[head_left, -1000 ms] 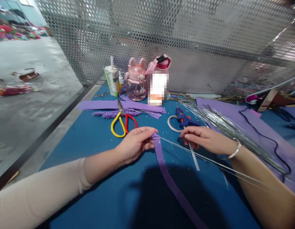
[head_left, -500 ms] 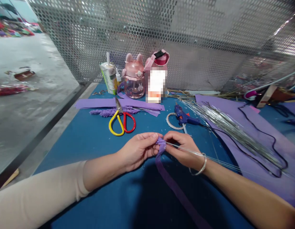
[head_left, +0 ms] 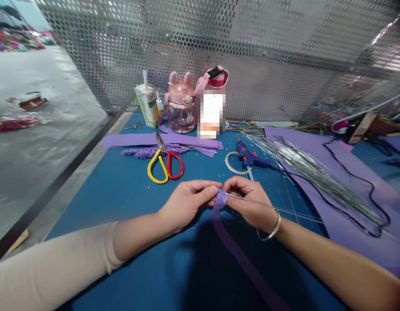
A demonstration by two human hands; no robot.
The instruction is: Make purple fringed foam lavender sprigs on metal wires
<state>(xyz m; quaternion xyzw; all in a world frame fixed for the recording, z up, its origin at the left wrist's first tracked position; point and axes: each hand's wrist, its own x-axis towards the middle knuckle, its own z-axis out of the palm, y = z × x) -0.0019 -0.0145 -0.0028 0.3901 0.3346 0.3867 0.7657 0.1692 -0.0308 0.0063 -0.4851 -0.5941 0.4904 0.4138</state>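
My left hand [head_left: 195, 199] is closed, its thumb and fingers pinching the wrapped end of a purple strip [head_left: 234, 248]. Against it, my right hand [head_left: 248, 198] grips the strip and thin wires [head_left: 277, 206] with fingers bent. The wires run from the wrapped end across the right palm toward the bracelet. From the hands the strip hangs in a long curve down toward the front edge of view. The fingertips hide part of the wrapped end. Beyond my left hand lie scissors [head_left: 164, 162] with one yellow and one red handle.
A blue glue gun [head_left: 252, 159] rests by a white ring [head_left: 233, 165], its black cord crossing purple sheets [head_left: 355, 181] and a bundle of wires [head_left: 319, 179]. Behind are purple strips [head_left: 138, 140], a drink carton [head_left: 147, 106], a pink bottle [head_left: 181, 112] and a perforated metal panel [head_left: 174, 34].
The left thumb has shifted slightly right and now lies flatter over the wrapped end. The purple strip's top has turned, showing a broader face. My right hand stays nearly in place.
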